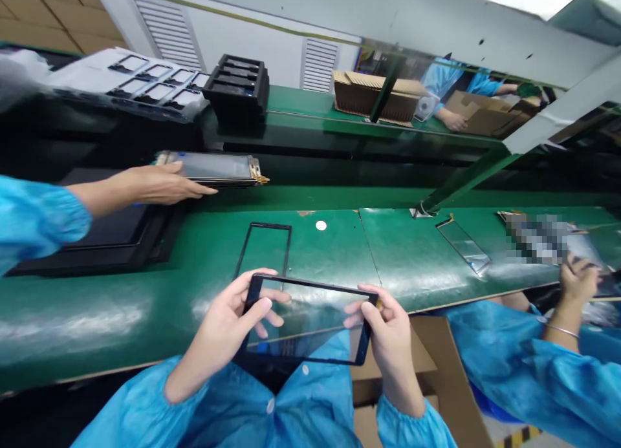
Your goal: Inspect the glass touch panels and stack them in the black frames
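Note:
Between my two hands is a clear glass panel with a black frame (pixel 315 357), tilted above the bench's front edge. My left hand (pixel 242 312) grips its left end, thumb on the near face and fingers seen through the glass behind. The right end is pinched by my right hand (pixel 385 325), its thumb on the border near the upper corner. A second thin black frame (pixel 290 241) lies on the green bench just beyond, partly hidden by the held panel. A small white round disc (pixel 321 225) lies near that frame.
At left, a co-worker's hand (pixel 150 184) holds a stack of panels (pixel 218 167) over black trays (pixel 107 241). At right, another person's hand (pixel 579 280) is near a pixelated item; a loose panel (pixel 466 246) lies closer. A green post (pixel 460 180) rises from the bench.

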Demonstrator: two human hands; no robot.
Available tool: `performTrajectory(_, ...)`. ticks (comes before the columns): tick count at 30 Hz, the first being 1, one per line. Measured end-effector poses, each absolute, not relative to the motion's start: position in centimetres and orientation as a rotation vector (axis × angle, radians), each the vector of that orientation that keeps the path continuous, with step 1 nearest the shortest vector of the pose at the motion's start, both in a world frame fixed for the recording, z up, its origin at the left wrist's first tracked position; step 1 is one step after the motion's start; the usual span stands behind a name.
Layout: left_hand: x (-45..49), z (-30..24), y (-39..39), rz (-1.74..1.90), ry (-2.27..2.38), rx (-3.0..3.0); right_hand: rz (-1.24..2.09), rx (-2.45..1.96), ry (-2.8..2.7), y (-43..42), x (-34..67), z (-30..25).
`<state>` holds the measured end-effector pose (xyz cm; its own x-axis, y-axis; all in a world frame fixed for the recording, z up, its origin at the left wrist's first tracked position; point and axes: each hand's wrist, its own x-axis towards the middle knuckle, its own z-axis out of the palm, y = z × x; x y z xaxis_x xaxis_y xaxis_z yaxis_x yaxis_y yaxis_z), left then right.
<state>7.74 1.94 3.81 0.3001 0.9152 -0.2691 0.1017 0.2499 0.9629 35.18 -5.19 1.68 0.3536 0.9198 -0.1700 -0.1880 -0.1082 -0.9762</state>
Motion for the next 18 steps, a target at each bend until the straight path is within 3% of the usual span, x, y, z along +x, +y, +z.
performTrajectory(4, 8.1, 4.0, 2.6, 0.889, 1.249, 1.776, 1.072, -1.364, -0.809, -5.1, 34.0, 2.9)
performTrajectory(8, 8.7, 4.6, 4.1, 0.725, 0.966, 2.356, 1.06, -1.398, -0.883, -5.4, 33.7, 3.3)
performTrajectory(13, 9.4, 4.9, 4.3, 0.57, 0.867, 2.287, 1.063, -1.446, -0.917, -5.6, 33.6, 2.8)
performTrajectory(18, 10.1, 5.2, 2.9, 0.525, 0.836, 2.005, 1.376, -1.285, -1.032, -4.5, 31.9, 1.1)
